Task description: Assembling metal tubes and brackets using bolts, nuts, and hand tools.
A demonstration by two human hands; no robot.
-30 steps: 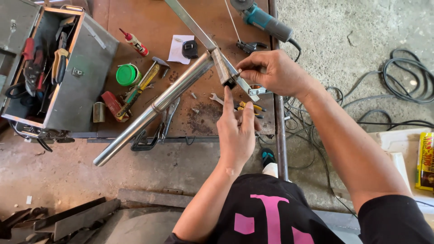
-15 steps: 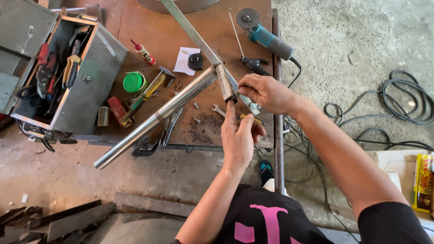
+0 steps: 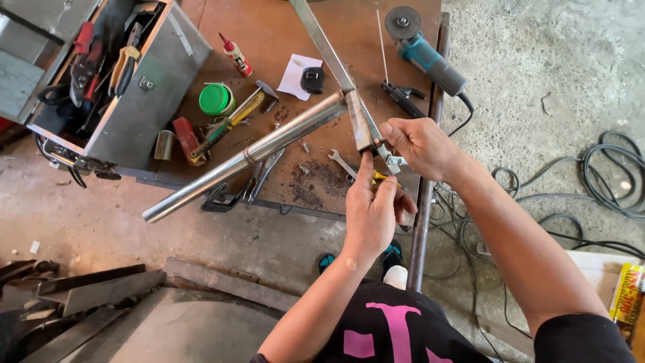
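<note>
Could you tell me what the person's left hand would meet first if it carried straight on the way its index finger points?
The left hand points up the picture; its index fingertip seems already at the flat metal bar welded to the steel tube. It would meet that bar first, though depth is unclear.

The pipe (image 3: 245,161) is bright, smooth metal with a dull sheen; the flat bar (image 3: 326,46) welded to it looks greyer and matt. The table (image 3: 269,27) beneath is rusty brown steel (rough and stained). The toolbox (image 3: 144,87) is plain grey sheet metal, the lid (image 3: 216,99) glossy green plastic.
</note>
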